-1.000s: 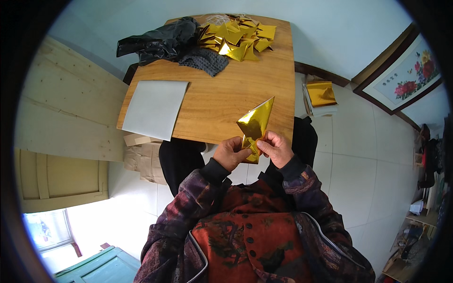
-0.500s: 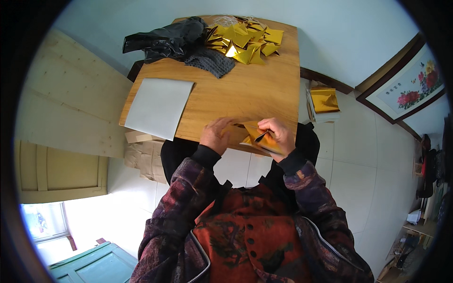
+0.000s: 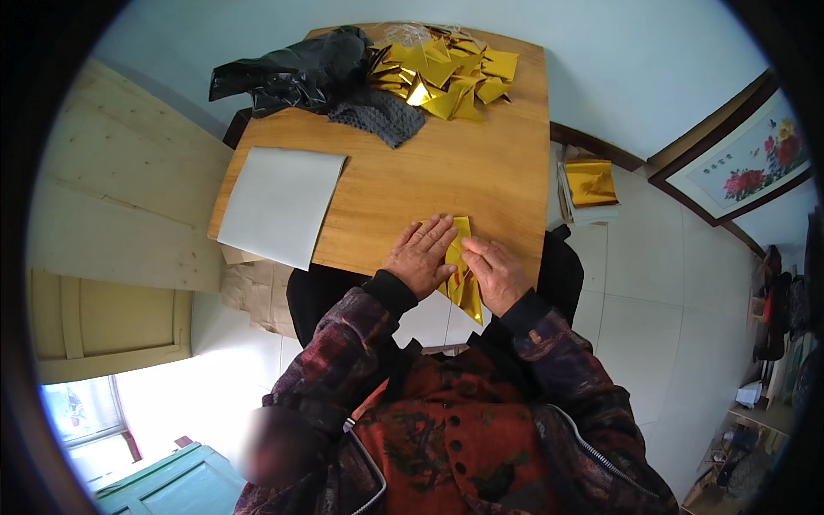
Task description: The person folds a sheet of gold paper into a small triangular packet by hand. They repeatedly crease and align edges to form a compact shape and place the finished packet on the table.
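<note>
- The gold paper (image 3: 466,293), tilted in my right hand (image 3: 496,270) half a second ago, now lies flatter at the table (image 3: 412,184) edge.
- It runs under the outstretched fingers of my left hand (image 3: 420,262), its point showing nearer me.
- My right fingers curl at its right side; whether they pinch, I cannot tell.

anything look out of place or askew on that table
Mildly, yes: the crumpled black plastic bag juts past the left edge of the table, and the grey sheet seems to overhang the near edge. Nothing looks spilled.
</note>
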Demonstrator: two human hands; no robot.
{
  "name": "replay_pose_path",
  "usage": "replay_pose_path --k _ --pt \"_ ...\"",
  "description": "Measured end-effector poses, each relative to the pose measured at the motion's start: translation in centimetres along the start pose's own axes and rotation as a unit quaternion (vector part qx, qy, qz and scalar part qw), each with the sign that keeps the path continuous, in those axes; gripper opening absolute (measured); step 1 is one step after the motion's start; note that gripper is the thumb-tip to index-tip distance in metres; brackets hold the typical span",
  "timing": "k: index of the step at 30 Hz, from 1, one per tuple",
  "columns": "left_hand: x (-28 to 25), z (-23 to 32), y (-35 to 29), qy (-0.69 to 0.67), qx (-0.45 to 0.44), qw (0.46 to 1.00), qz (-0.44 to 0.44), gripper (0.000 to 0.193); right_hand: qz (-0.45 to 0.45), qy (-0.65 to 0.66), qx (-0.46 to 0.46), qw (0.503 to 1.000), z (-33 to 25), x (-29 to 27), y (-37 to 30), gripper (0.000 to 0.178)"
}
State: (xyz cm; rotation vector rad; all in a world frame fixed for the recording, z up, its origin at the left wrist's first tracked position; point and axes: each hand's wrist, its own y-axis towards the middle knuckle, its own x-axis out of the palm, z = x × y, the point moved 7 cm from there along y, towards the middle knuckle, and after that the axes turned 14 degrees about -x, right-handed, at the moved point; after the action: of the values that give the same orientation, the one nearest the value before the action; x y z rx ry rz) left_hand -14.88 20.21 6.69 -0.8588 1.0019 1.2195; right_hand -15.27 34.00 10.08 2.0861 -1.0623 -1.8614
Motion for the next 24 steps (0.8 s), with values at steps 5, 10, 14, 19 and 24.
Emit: replay_pose_path --k 5,10,14,19,24 --pt "0.3 -0.2 -0.3 0.021 -0.004 1.000 -0.010 0.068 -0.082 -0.026 0.002 0.996 -0.4 0.1 -1.4 0.040" --pt "0.1 -0.2 -0.1 0.021 -0.018 0.999 -0.032 0.070 -0.106 0.045 0.021 0.993 0.0 -1.3 -2.0 0.041" --pt "-0.1 -0.1 -0.1 0.023 -0.014 0.999 -0.039 0.071 -0.069 0.061 0.023 0.996 1.1 -1.4 -0.2 0.042" --pt "-0.3 0.0 -0.2 0.020 -0.016 0.999 -0.044 0.073 -0.140 0.029 0.034 0.989 1.5 1.4 1.4 0.057" --pt "-0.3 -0.1 -0.1 -0.007 -0.022 0.998 -0.052 0.076 -0.175 0.000 0.076 0.982 0.8 1.5 0.1 0.070"
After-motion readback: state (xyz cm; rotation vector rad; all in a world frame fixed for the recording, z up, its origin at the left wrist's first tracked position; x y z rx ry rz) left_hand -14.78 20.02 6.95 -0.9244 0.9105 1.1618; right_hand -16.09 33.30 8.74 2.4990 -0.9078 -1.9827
